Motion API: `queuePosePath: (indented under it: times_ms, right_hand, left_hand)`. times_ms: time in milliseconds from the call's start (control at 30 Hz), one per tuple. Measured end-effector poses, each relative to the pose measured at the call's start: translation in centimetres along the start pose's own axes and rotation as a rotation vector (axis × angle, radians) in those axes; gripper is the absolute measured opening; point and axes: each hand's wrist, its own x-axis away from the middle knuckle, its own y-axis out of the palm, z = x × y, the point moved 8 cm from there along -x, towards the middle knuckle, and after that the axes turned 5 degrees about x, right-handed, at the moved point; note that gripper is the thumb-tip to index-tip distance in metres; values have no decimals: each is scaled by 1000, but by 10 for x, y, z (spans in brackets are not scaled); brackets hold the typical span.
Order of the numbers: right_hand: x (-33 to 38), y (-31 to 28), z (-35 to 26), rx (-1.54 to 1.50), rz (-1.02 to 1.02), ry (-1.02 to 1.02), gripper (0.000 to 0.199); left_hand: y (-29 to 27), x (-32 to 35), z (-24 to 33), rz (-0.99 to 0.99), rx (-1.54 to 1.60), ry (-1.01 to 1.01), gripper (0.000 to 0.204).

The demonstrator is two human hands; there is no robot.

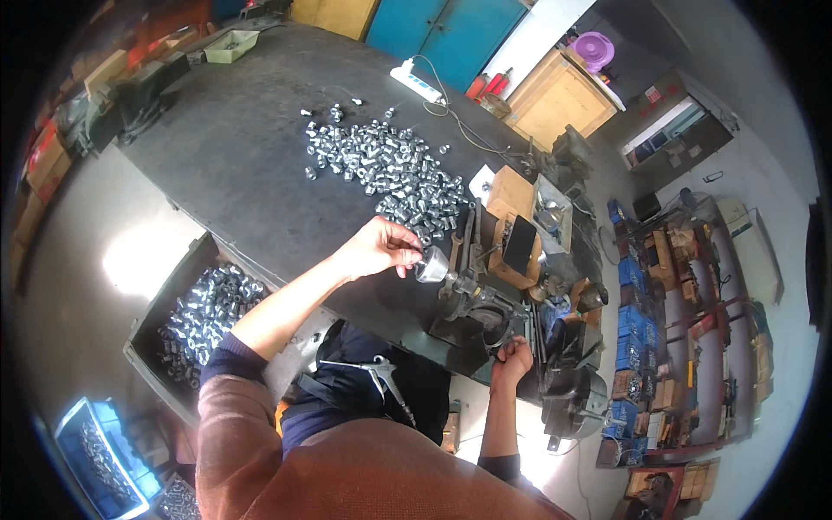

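My left hand (381,250) is closed in a pinch at the wide end of a silver cone-shaped metal piece (432,266). What lies between its fingertips is hidden. The cone sits at the end of a dark metal bench device (477,305) mounted at the table's near edge. At the other end of that device my right hand (513,360) is closed against its round part; the part it grips is too small to name. Just beyond my left hand, a large heap of small shiny metal fittings (381,165) is spread over the dark tabletop (234,113).
A grey bin of metal fittings (212,321) stands left of my forearm. A phone (520,243) leans on a wooden box (511,192) to the right. An air blow gun (381,377) hangs before my waist. A power strip (416,82) lies at the back. Parts shelves (693,347) stand right.
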Motion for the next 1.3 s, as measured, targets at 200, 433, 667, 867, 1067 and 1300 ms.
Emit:
queuePosePath:
  times_ms: [200,433,667,867,1067,1300]
  right_hand:
    - [20,4,-33,-33,-131,-74,9]
    - [-6,41,-91,-63,-245,-130,10]
    - [-78,71,-73,-100,-199,-108,12]
    - [-107,20,0,222,25,-161,16]
    - [-58,8,33,-8,-20,81,13]
    - [-46,1,33,37,-40,143,11]
  left_hand:
    - [3,-2,2,-23,18,-5,12]
    - [5,0,7,-81,63,77,10]
    - [1,4,8,53,-23,68,9]
    - [7,-1,4,71,-4,93,10]
    - [-2,1,-5,157,-11,8,15]
    - [10,3,-11,149,97,-56,22]
